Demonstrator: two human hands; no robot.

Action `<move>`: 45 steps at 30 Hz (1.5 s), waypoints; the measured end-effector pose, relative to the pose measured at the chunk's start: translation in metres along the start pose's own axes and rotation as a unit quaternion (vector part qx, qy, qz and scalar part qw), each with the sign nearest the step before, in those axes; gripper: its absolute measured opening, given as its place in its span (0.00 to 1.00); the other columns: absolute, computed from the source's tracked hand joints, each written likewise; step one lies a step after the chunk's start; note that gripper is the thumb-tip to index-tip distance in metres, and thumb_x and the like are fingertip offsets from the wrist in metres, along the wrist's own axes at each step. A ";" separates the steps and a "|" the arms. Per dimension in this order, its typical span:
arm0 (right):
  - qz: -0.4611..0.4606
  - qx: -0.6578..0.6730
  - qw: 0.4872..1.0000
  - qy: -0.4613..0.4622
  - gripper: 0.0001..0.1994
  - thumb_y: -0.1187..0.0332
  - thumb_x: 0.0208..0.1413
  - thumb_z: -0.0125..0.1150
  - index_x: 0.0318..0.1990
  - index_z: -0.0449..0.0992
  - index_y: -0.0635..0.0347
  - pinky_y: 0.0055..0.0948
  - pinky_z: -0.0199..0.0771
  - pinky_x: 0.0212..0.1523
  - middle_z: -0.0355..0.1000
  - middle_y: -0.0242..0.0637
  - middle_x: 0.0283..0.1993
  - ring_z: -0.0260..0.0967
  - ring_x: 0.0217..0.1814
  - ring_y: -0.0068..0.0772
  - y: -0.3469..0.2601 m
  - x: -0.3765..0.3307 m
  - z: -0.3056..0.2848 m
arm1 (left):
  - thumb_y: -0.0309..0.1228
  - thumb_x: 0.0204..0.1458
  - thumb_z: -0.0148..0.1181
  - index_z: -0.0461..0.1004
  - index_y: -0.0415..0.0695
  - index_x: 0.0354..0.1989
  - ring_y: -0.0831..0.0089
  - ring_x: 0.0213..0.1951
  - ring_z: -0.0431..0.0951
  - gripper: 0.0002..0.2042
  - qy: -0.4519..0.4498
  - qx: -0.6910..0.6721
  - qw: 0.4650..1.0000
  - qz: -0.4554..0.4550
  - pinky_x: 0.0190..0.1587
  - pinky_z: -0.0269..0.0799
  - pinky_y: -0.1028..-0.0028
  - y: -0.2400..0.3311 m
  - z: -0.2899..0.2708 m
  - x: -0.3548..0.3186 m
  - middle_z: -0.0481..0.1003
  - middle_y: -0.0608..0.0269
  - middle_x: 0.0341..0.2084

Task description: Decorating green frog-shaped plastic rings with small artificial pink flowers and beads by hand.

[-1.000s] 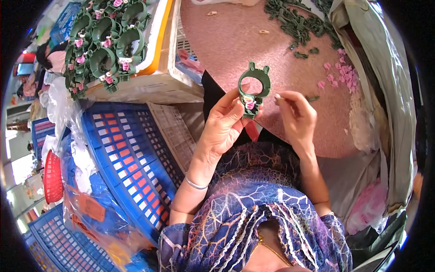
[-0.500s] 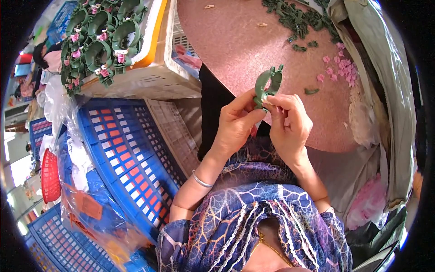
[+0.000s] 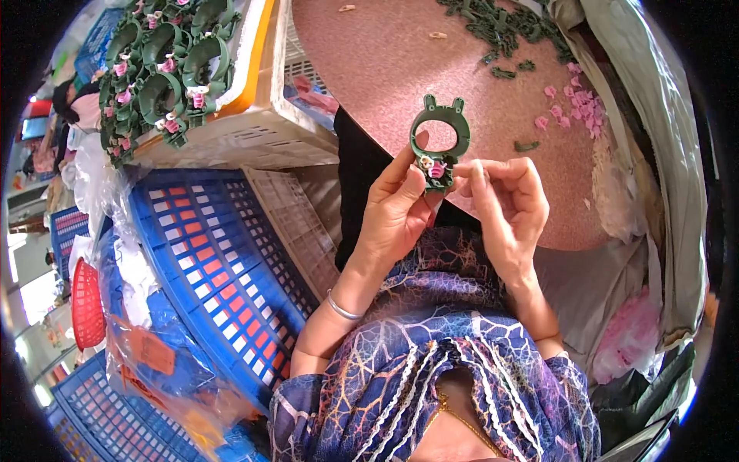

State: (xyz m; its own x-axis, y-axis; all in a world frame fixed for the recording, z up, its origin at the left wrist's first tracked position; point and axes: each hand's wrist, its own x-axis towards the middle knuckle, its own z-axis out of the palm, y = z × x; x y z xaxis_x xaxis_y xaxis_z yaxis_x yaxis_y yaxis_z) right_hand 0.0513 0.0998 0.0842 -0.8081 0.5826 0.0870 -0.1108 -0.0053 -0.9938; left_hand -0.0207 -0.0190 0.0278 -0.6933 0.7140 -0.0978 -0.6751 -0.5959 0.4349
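My left hand [image 3: 392, 208] holds a green plastic ring piece [image 3: 464, 127] upright between thumb and fingers. Two small ear-like tabs stand on its top, and a pink flower [image 3: 436, 169] with a cream bit beside it sits on its lower front. Close to the right side of that flower, my right hand [image 3: 512, 196] has thumb and forefinger pinched together. Whether something tiny is between those fingertips cannot be made out. Both hands are above the near edge of a round pinkish table [image 3: 369, 73].
Small green parts [image 3: 500, 31] lie heaped at the table's far side, with pink flowers [image 3: 585, 112] to their right. Similar flowered ring pieces [image 3: 162, 92] fill a white crate [image 3: 262, 115] at upper left. A blue basket [image 3: 154, 223] stands below it; grey cloth [image 3: 654, 115] hangs right.
The ring piece has turned from side-on to face me, showing its flower. My right hand has drawn slightly right, from the piece's base to beside it.
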 end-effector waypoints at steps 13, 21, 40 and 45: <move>0.120 0.002 0.990 -0.078 0.09 0.76 0.59 0.61 0.45 0.78 0.70 0.16 0.73 0.30 0.78 0.32 0.33 0.73 0.29 0.17 0.000 -0.008 -0.008 | 0.21 0.58 0.57 0.64 0.39 0.64 0.80 0.46 0.75 0.24 0.004 0.035 0.999 -0.001 0.50 0.73 0.78 -0.010 0.000 -0.006 0.75 0.64 0.48; 0.131 -0.097 0.986 -0.047 0.07 0.73 0.55 0.66 0.34 0.79 0.69 0.18 0.72 0.27 0.76 0.29 0.27 0.72 0.26 0.17 -0.002 -0.005 -0.004 | 0.22 0.58 0.58 0.64 0.42 0.65 0.77 0.44 0.69 0.25 0.002 0.107 0.994 0.005 0.45 0.65 0.76 -0.012 -0.010 -0.009 0.71 0.63 0.48; 0.165 -0.082 0.982 -0.028 0.04 0.76 0.54 0.65 0.33 0.79 0.69 0.16 0.71 0.30 0.77 0.29 0.29 0.69 0.31 0.11 -0.014 -0.011 -0.004 | 0.19 0.60 0.53 0.62 0.41 0.66 0.72 0.58 0.70 0.24 -0.040 -0.001 0.999 0.004 0.62 0.67 0.69 -0.022 -0.004 -0.011 0.68 0.60 0.60; 0.070 -0.129 0.989 -0.027 0.05 0.76 0.53 0.66 0.34 0.79 0.69 0.17 0.72 0.29 0.77 0.33 0.28 0.71 0.29 0.14 0.000 -0.015 -0.004 | 0.20 0.61 0.52 0.63 0.42 0.66 0.73 0.52 0.74 0.23 -0.012 0.125 0.992 0.027 0.52 0.73 0.73 -0.020 -0.005 -0.016 0.71 0.61 0.55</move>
State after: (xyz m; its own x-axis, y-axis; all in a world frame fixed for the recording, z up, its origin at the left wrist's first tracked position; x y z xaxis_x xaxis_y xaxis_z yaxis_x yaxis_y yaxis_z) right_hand 0.0657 0.0940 0.0823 -0.8359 0.5459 -0.0566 0.1506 0.1290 -0.9801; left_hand 0.0023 -0.0202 0.0163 -0.7187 0.6935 -0.0492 -0.5515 -0.5256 0.6478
